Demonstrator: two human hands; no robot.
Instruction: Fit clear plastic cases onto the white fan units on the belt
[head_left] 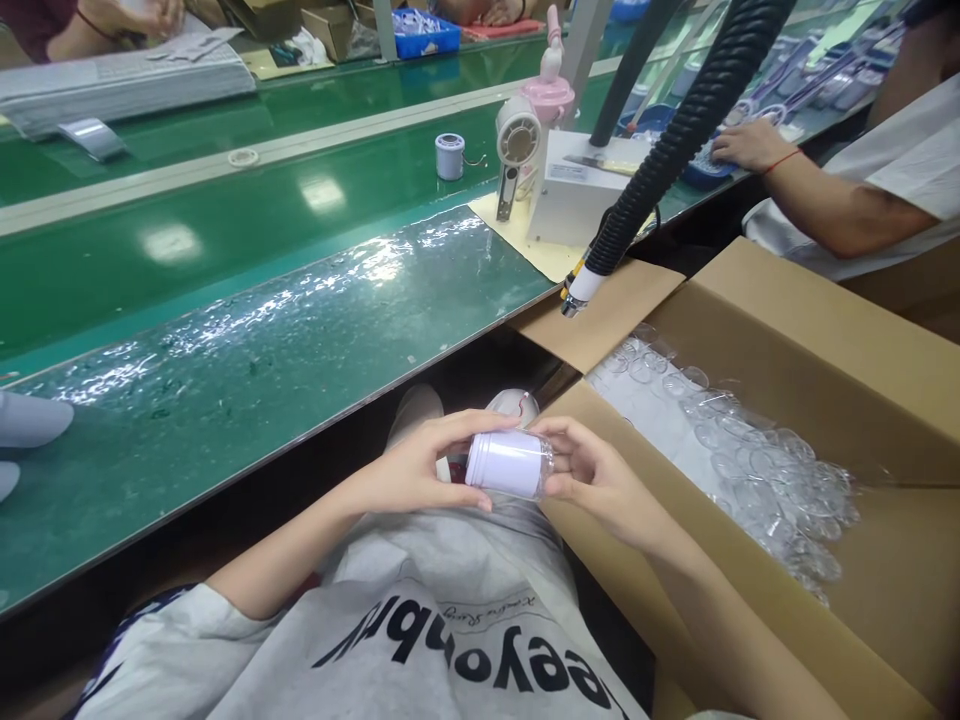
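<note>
Above my lap, a lavender cylindrical housing [504, 461] lies on its side between my two hands. My left hand [427, 465] grips its ridged left end, thumb below and fingers above. A clear plastic cover [545, 464] encloses the housing's right end, and my right hand [592, 475] has its fingers curled round that cover. Something small, white and dark red shows by the left end, partly hidden by my left hand. Close to my right forearm stands an open cardboard box [885, 560] with many clear plastic covers [757, 470] in it.
A black corrugated hose [675, 150] hangs over the box flap. On the green bench [285, 340] stand a handheld fan [517, 145], a white metal box [574, 190] and another lavender cylinder [450, 157] with a wire. A co-worker's hand [754, 145] is at the right; others work across the belt.
</note>
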